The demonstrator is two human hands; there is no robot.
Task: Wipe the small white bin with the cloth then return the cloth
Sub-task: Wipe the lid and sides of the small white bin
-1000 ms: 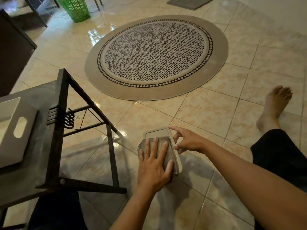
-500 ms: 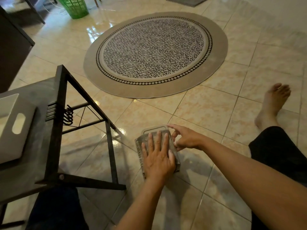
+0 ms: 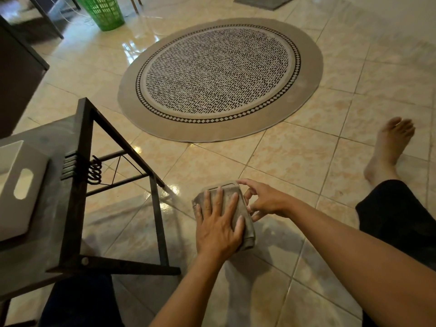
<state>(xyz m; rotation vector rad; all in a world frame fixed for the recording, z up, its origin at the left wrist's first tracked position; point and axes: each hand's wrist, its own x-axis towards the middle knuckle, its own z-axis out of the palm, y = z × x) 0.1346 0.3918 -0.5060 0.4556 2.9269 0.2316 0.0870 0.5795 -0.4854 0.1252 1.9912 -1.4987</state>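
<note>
The small white bin [image 3: 230,184] lies on the tiled floor in front of me, and only its far rim shows. A grey cloth [image 3: 248,228] is draped over nearly all of it. My left hand [image 3: 218,228] presses flat on the cloth with its fingers spread. My right hand [image 3: 265,200] holds the bin's right edge with curled fingertips, right beside the cloth.
A dark metal-framed table [image 3: 81,175] stands close on the left with a white tray [image 3: 14,208] on top. A round patterned rug [image 3: 219,79] lies ahead and a green basket [image 3: 102,11] stands far back. My bare foot [image 3: 389,147] rests at the right.
My left hand has slid the cloth away from me along the bin, so less of the white rim shows. My right hand has stayed at the bin's right edge.
</note>
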